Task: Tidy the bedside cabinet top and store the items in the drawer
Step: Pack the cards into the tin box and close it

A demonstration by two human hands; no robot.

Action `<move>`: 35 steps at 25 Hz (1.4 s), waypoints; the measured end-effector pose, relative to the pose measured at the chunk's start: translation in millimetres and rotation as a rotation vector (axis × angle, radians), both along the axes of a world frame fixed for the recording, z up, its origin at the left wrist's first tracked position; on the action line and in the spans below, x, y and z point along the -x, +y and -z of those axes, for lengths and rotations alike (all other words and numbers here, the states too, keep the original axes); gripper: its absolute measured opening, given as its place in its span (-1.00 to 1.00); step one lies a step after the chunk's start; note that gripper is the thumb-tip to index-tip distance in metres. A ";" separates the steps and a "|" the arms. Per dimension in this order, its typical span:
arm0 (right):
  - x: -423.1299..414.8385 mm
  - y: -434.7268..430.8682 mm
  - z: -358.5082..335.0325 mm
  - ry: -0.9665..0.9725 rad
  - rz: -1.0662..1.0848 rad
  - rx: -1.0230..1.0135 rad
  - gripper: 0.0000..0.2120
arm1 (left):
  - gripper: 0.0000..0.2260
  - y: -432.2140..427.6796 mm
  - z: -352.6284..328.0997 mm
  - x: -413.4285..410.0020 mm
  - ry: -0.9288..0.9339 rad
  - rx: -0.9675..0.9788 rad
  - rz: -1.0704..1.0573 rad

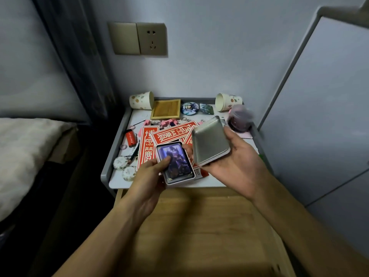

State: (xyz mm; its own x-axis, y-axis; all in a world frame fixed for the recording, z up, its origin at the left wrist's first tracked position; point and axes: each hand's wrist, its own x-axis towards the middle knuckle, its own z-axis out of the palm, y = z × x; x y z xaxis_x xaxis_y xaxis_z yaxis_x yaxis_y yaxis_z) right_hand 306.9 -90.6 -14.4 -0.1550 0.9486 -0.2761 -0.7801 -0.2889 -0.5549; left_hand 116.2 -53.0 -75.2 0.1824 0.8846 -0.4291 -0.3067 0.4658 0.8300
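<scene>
1. The left grip (147, 176) curls round the open card tin (179, 181) over the front edge of the worktop (119, 179); the right grip (235, 162) clasps the tilted lid (209, 140) just beside.
2. The drawer (199, 226) stands open below.
3. Behind, red paper strips (171, 134) and toppled paper cups (140, 100) crowd the worktop.

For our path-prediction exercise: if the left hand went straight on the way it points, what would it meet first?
Probably the metal lid in the right hand, reached first by the card tin that the left hand holds, though depth is unclear.

Brushed-metal lid (209, 139), seemingly; wooden drawer (199, 226); paper cups (141, 100).
</scene>
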 end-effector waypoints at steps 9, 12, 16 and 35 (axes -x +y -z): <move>31.9 -17.7 32.7 -1.812 -0.011 -0.052 -0.10 | -0.67 -17.6 1.8 -24.9 -0.228 0.060 0.091; 37.9 -16.2 37.9 -1.935 0.024 -0.045 -0.15 | -0.59 -19.9 5.2 -28.7 -0.234 0.063 0.076; 39.6 -14.7 41.3 -1.986 0.040 -0.054 -0.21 | -0.61 -23.7 5.9 -33.2 -0.202 0.024 0.079; 46.6 -18.7 44.9 -2.179 0.069 -0.130 -0.10 | -0.68 -30.5 -0.2 -35.7 -0.266 0.032 0.101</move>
